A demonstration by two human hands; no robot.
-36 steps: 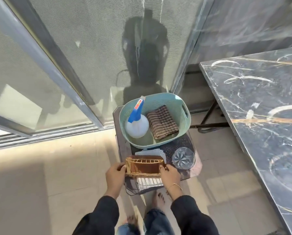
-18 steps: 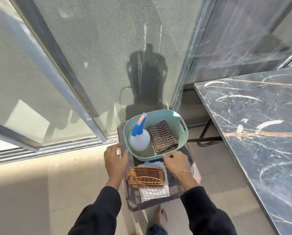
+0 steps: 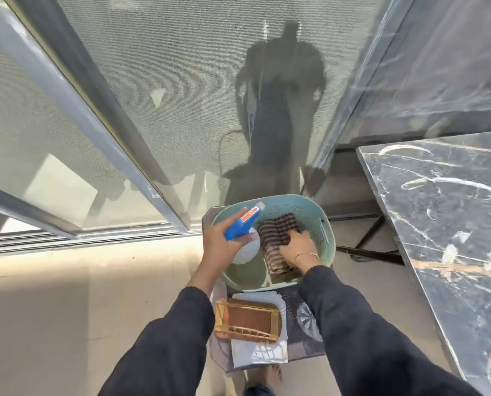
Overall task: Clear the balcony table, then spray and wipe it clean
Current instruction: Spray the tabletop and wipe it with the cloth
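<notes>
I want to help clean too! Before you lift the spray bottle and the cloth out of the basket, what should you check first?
1. Left hand has the spray bottle: ok, fingers wrap its neck below the blue trigger head.
2. Right hand has the striped cloth: cannot tell, the hand lies on it but the fingers are partly hidden.
3. Teal basket sits steady on the small stool: ok.
4. Cleared things are off the marble table: ok, the part in view is bare.
5. Gold tray and glass dish are out of the arms' way: not ok, both lie right beneath the sleeves.
</notes>
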